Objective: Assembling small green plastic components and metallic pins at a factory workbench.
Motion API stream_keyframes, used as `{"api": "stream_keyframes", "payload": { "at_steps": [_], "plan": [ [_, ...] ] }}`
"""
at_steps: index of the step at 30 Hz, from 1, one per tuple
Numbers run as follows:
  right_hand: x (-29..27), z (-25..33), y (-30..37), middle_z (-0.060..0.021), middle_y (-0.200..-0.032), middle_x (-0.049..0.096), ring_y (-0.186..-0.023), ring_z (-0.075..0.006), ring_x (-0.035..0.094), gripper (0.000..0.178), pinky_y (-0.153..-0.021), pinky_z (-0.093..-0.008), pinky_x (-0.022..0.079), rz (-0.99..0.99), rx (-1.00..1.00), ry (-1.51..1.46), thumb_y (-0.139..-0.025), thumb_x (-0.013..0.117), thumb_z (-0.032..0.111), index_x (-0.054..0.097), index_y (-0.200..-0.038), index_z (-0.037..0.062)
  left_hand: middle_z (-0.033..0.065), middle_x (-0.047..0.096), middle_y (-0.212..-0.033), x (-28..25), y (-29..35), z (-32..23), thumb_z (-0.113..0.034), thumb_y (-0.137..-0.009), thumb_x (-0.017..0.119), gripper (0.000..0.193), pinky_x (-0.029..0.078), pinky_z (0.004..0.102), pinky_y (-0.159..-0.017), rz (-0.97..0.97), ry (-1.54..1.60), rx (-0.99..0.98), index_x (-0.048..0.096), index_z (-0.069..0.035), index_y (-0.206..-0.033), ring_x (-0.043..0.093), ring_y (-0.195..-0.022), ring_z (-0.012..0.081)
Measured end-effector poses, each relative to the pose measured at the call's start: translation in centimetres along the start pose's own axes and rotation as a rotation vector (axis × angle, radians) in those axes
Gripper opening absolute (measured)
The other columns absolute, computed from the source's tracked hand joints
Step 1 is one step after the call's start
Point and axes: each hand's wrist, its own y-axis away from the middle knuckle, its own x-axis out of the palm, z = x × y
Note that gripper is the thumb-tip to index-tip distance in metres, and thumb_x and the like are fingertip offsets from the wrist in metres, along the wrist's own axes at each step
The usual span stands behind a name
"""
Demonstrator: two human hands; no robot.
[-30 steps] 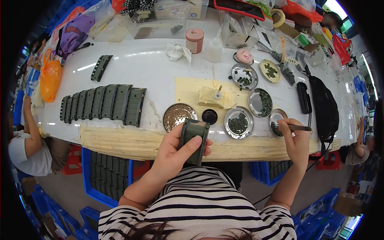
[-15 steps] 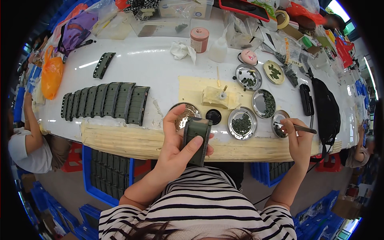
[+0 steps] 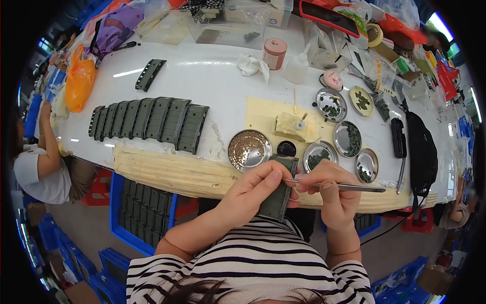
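My left hand (image 3: 253, 190) holds a dark green curved panel (image 3: 274, 205) upright above the table's front edge, the thumb on its near face. In my right hand (image 3: 338, 197) is a pair of metal tweezers (image 3: 362, 188), pinched between thumb and fingers. The tips of the tweezers meet the panel's upper right edge, next to my left fingertips. Whether a small part sits in the tips is too fine to tell. Just beyond the panel are a small black round pot (image 3: 286, 148) and a steel dish of small golden parts (image 3: 230, 158).
A row of similar green panels (image 3: 147, 119) lies at left, with a single panel (image 3: 150, 75) behind it. Several steel dishes (image 3: 377, 164) of small green pieces stand at right, near a black bag (image 3: 422, 152). A blue crate (image 3: 174, 213) of panels sits below the table.
My right hand has moved left with the tweezers, from the rightmost dish to the panel. My left hand and the panel have shifted right, lower in view. The view has shifted slightly.
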Motion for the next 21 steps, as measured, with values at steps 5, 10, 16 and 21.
{"api": "stream_keyframes", "payload": {
  "at_steps": [5,10,16,21],
  "plan": [
    [0.4,0.3,-0.3,-0.0046,-0.069,0.065,-0.062,-0.0170,0.056,0.014,-0.065,-0.0293,0.047,0.026,-0.109,0.118,-0.083,0.061,0.007,0.071,-0.092,0.0033,0.0123,0.058,-0.106,-0.8,-0.3,0.2,-0.027,-0.103,0.036,0.030,0.053,0.0290,-0.081,-0.022,-0.127,0.065,0.048,-0.003,-0.091,0.060,-0.092,0.0142],
    [-1.0,0.8,-1.1,-0.0041,-0.073,0.065,-0.064,-0.0191,0.058,0.027,-0.061,-0.0291,0.047,0.157,-0.281,0.192,-0.071,0.075,0.019,0.071,-0.093,0.0039,0.0126,0.059,-0.102,-0.6,-0.1,-0.2,-0.028,-0.103,0.036,0.032,0.055,0.0281,-0.076,-0.004,-0.085,-0.006,0.045,-0.004,-0.084,0.061,-0.087,0.0154],
    [-1.6,1.0,-2.0,-0.0038,-0.076,0.064,-0.063,-0.0191,0.057,0.036,-0.056,-0.0293,0.044,0.292,-0.398,0.293,-0.064,0.076,0.026,0.071,-0.092,0.0053,0.0107,0.061,-0.092,-1.3,0.1,-0.5,-0.032,-0.103,0.036,0.035,0.056,0.0284,-0.072,0.096,-0.004,-0.141,0.044,-0.004,-0.084,0.066,-0.079,0.0175],
    [-1.5,1.0,-2.1,-0.0036,-0.075,0.064,-0.063,-0.0189,0.057,0.035,-0.056,-0.0286,0.044,0.293,-0.392,0.286,-0.063,0.076,0.025,0.071,-0.091,0.0050,0.0100,0.060,-0.089,-1.3,0.1,-0.3,-0.033,-0.103,0.035,0.036,0.057,0.0282,-0.072,0.101,-0.037,-0.116,0.044,-0.004,-0.084,0.066,-0.077,0.0180]
  ]
}}
